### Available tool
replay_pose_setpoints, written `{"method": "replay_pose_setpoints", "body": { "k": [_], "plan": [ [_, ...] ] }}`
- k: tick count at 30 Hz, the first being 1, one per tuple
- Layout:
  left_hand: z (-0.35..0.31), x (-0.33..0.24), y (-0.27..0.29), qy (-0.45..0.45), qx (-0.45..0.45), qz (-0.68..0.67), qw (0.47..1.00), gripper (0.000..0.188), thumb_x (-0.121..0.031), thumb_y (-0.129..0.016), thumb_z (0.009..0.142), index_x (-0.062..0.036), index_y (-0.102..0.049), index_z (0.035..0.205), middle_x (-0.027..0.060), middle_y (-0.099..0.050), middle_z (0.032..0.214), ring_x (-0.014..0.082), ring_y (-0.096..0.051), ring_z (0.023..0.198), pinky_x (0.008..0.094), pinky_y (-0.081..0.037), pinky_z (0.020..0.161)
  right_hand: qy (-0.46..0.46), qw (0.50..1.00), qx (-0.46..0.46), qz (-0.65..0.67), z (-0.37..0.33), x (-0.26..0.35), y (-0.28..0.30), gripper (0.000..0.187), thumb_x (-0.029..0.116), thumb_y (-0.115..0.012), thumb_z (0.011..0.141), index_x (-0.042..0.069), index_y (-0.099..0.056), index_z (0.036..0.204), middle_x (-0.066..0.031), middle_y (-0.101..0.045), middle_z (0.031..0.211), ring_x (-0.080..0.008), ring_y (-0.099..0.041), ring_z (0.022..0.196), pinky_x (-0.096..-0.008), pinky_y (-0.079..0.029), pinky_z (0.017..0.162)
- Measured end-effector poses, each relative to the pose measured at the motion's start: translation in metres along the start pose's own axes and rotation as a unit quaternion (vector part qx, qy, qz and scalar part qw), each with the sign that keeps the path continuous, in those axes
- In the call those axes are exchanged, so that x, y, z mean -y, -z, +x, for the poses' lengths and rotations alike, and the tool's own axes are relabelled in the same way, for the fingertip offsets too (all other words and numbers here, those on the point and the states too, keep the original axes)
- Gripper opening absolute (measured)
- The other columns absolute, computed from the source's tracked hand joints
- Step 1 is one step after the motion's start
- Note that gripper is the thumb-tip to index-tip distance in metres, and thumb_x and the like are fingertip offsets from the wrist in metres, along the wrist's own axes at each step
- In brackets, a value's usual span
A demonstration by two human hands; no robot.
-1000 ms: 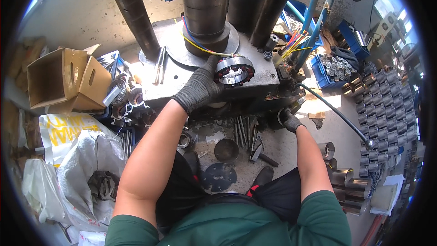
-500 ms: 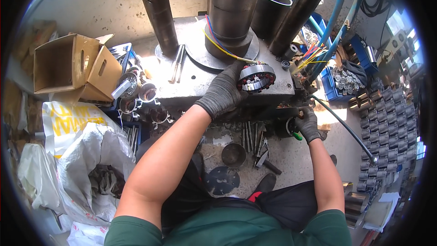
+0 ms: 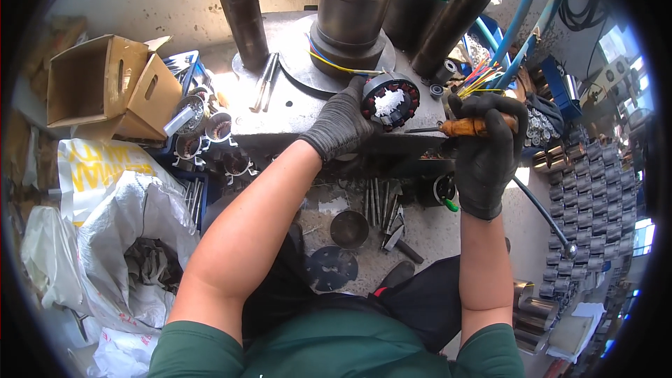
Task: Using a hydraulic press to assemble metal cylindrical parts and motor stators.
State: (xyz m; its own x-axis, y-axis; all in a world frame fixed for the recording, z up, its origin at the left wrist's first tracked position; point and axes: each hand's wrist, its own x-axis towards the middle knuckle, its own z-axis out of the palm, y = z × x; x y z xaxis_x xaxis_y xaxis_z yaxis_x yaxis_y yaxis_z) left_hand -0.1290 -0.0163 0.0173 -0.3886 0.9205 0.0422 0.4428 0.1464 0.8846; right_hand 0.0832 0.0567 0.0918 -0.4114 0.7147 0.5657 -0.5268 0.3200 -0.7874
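Note:
My left hand [image 3: 343, 123], in a dark grey glove, is closed on a motor stator [image 3: 396, 101] at the front edge of the metal press table [image 3: 308, 122]. The stator is ring-shaped, with dark red windings around its rim and a whitish middle turned towards me. Blue and yellow lead wires [image 3: 343, 68] run from it to the left. My gloved right hand [image 3: 490, 154] grips the orange-brown handle of a screwdriver [image 3: 470, 126]. Its thin shaft points left at the stator; whether the tip touches is hard to make out.
A steel cylinder [image 3: 357, 7] stands on the press between two dark columns. Cardboard boxes [image 3: 105, 87] and white sacks [image 3: 133, 252] lie at left. Stacked metal rings [image 3: 591, 203] fill the right side. A hammer [image 3: 406, 246] and metal rods lie on the floor below.
My right hand has risen from below the table edge with the screwdriver and brought it beside the stator. The stator has tilted so its face turns more towards me.

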Motion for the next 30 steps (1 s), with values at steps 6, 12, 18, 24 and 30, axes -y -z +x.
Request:
{"method": "replay_pose_setpoints", "body": {
  "k": [6, 12, 18, 24, 30],
  "plan": [
    [-0.005, -0.017, 0.0, 0.004, 0.025, 0.06, 0.998, 0.089, -0.026, -0.092, 0.072, 0.0005, -0.045, 0.144, 0.023, -0.07, 0.118, 0.0313, -0.07, 0.111, 0.0395, -0.056, 0.096, 0.066, 0.995, 0.035, 0.059, 0.011, -0.04, -0.012, 0.018, 0.016, -0.057, 0.091, 0.003, -0.056, 0.104, -0.0114, -0.062, 0.084, -0.0208, -0.064, 0.079, -0.0375, -0.056, 0.079],
    [-0.005, -0.01, -0.002, -0.025, 0.001, 0.009, 1.0, 0.068, -0.021, -0.084, 0.079, -0.0017, -0.052, 0.136, 0.0276, -0.07, 0.116, 0.0411, -0.069, 0.113, 0.0458, -0.054, 0.096, 0.024, 0.999, 0.017, 0.036, 0.008, -0.058, -0.022, 0.028, 0.03, -0.052, 0.1, 0.004, -0.06, 0.108, -0.0109, -0.064, 0.09, -0.0222, -0.064, 0.084, -0.0393, -0.055, 0.08],
    [0.003, -0.003, -0.001, -0.002, 0.018, 0.03, 0.999, 0.091, -0.033, -0.092, 0.071, 0.0016, -0.045, 0.141, 0.0242, -0.068, 0.122, 0.0328, -0.068, 0.115, 0.0412, -0.054, 0.1, -0.015, 0.995, 0.087, -0.042, 0.011, -0.048, -0.032, 0.026, 0.033, -0.062, 0.102, 0.007, -0.057, 0.102, -0.0132, -0.072, 0.1, -0.025, -0.07, 0.088, -0.0416, -0.056, 0.086],
    [-0.003, -0.009, -0.001, -0.012, 0.001, 0.014, 1.0, 0.073, -0.021, -0.082, 0.08, 0.0003, -0.048, 0.14, 0.0303, -0.069, 0.118, 0.0443, -0.066, 0.116, 0.0471, -0.052, 0.1, -0.046, 0.988, 0.054, 0.136, 0.011, -0.058, -0.018, 0.039, 0.045, -0.058, 0.103, 0.007, -0.057, 0.096, -0.0091, -0.061, 0.073, -0.0175, -0.058, 0.061, -0.0347, -0.053, 0.069],
    [0.003, -0.001, -0.004, -0.013, -0.001, 0.014, 1.0, 0.07, -0.014, -0.079, 0.081, 0.0008, -0.047, 0.141, 0.0317, -0.069, 0.116, 0.0446, -0.066, 0.116, 0.0469, -0.052, 0.1, -0.048, 0.985, 0.102, 0.127, 0.01, -0.059, -0.023, 0.036, 0.047, -0.051, 0.099, 0.011, -0.056, 0.092, -0.0064, -0.052, 0.062, -0.0199, -0.047, 0.054, -0.0402, -0.044, 0.062]
  ]
}}
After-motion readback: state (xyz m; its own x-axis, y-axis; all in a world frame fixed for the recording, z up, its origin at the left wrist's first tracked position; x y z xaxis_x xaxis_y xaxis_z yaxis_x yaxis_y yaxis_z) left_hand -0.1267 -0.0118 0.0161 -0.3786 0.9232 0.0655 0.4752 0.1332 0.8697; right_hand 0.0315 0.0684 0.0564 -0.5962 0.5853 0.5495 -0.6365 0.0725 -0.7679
